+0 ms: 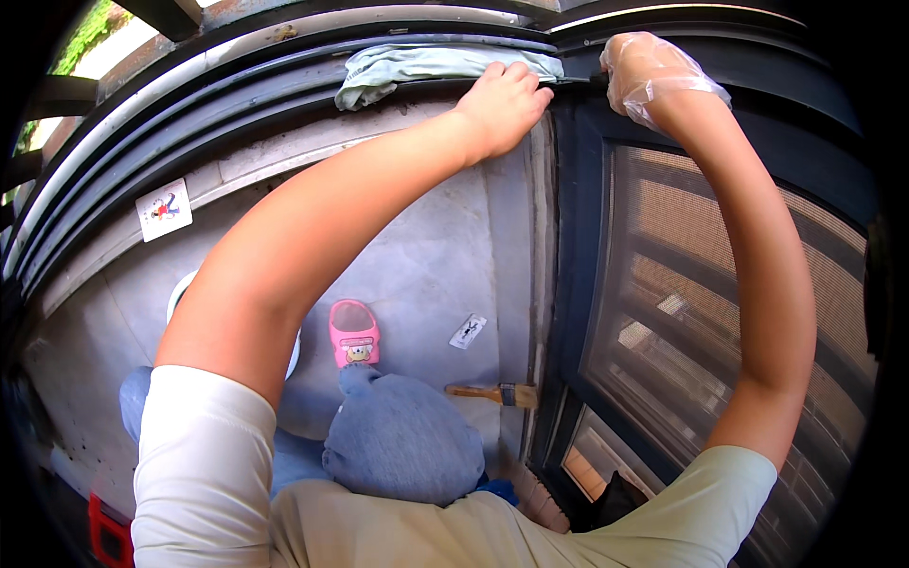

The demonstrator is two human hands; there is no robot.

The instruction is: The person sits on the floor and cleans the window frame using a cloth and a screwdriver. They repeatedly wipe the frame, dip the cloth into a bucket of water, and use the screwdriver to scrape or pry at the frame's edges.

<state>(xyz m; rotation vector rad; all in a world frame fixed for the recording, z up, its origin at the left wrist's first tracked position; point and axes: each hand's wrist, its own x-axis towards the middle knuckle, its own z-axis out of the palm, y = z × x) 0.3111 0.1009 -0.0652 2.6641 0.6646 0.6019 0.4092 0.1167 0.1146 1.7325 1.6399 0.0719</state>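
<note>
A pale green cloth [426,64] lies bunched along the dark window track [284,92] at the far side. My bare left hand [507,104] is closed on the cloth's right end, fingers bent over it. To its right, my right hand [658,78] wears a clear plastic glove and is closed around a thin dark tool [579,82]. The tool's narrow end points left and meets the cloth beside my left fingers. Most of its handle is hidden in the glove, so its exact kind does not show.
A screened window panel [682,312] in a dark frame stands at right. On the grey floor lie a wooden-handled brush [492,393] and a small card [467,331], near my pink slipper [354,331]. Another card [164,209] rests on the ledge; a white rim [177,292] shows behind my left arm.
</note>
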